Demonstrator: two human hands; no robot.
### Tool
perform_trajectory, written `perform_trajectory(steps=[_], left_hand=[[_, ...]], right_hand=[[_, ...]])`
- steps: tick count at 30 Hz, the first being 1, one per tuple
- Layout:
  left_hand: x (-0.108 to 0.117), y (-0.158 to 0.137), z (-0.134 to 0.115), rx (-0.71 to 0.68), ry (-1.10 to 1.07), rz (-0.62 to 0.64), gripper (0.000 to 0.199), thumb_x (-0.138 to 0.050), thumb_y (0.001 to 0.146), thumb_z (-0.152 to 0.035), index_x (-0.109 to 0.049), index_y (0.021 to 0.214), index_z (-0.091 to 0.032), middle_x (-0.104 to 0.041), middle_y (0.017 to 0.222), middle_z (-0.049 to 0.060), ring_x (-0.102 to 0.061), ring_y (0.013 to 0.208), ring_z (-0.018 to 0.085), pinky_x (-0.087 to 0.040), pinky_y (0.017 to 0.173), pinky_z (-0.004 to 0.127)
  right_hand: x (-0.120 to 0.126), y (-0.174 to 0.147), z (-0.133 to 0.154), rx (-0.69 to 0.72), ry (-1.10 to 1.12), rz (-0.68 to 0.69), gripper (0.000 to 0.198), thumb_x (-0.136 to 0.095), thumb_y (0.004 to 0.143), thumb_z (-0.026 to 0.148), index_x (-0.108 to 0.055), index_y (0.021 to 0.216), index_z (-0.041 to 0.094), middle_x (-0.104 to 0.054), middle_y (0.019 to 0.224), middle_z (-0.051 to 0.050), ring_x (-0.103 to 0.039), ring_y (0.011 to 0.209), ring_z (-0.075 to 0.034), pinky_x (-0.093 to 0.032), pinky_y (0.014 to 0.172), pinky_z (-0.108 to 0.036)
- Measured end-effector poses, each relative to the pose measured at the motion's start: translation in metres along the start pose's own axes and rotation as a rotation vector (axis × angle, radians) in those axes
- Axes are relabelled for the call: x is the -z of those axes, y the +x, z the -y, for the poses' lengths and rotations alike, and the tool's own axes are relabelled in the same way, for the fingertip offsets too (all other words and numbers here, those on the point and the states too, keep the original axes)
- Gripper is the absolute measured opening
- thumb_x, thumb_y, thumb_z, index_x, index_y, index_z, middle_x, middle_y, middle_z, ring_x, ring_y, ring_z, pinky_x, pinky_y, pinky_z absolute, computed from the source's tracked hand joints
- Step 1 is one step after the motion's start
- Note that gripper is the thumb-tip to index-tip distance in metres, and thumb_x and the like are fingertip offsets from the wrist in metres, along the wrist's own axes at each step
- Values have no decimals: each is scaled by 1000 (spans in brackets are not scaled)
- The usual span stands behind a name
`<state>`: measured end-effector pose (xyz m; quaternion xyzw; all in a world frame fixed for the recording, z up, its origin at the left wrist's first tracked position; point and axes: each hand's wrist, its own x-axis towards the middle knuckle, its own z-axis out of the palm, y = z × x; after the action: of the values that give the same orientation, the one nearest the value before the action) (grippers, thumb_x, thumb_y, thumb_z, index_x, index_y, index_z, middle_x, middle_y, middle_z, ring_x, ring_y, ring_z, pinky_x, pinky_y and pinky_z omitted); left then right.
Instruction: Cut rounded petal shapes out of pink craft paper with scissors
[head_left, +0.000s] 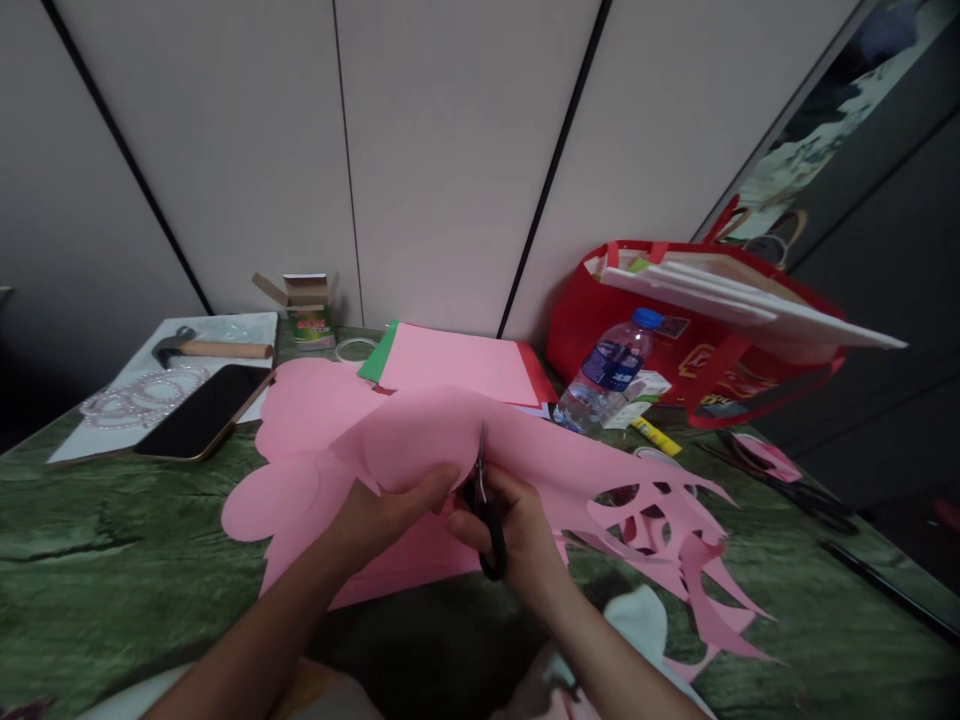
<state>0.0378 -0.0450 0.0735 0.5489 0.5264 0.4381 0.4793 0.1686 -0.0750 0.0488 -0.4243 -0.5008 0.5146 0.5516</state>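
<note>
While the right grip (520,525) holds scissors (481,485), the left grip (397,513) pinches pink paper (420,440) just beside the scissors; paper judged light, pliable (creases easily), best held there.

Left hand (409,505): fingers mostly beneath the pink paper (420,440), hidden from me. Right hand (517,520): covers part of the scissors (481,482); I cannot see the whole handle. Forearms (292,600), two: cut off by the lower edge. Black rod (885,587): cut off at right. Bottle (611,370), small green box (313,325): print too small for me to read. Red bag (667,355): interior partly masked by white sheets (735,295).
</note>
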Motion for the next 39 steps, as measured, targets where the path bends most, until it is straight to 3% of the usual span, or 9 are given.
perform_trajectory(steps=[14, 23, 34, 39], left_hand=[[-1, -4, -7, 24, -5, -6, 24, -65, 58, -40, -54, 51, -19, -66, 59, 3, -64, 61, 19, -52, 57, 27], [3, -1, -5, 25, -35, 82, 26, -66, 59, -42, -62, 63, -16, -70, 66, 6, -65, 68, 21, -53, 61, 30], [6, 4, 6, 30, 51, -12, 40, -72, 52, -46, -61, 73, -13, -67, 70, 8, -64, 70, 23, -52, 62, 34], [6, 3, 2, 27, 42, 37, 31, -68, 57, -44, -59, 64, -16, -66, 64, 5, -63, 64, 20, -51, 59, 30]], right_hand=[[3, 0, -2, -36, -17, 14, 34, -79, 52, 30, -54, 69, 15, -44, 56, 6, -34, 49, -7, -24, 45, -20], [3, 1, -3, -13, -24, 3, 35, -78, 52, 35, -53, 65, 16, -41, 52, 7, -31, 47, -7, -22, 42, -20], [3, 2, -4, -9, -11, 20, 30, -76, 56, 32, -54, 66, 15, -42, 49, 6, -33, 45, -7, -23, 42, -20], [3, 1, -5, -9, -38, 6, 30, -75, 56, 34, -53, 65, 15, -41, 49, 7, -35, 44, -7, -25, 42, -20]])
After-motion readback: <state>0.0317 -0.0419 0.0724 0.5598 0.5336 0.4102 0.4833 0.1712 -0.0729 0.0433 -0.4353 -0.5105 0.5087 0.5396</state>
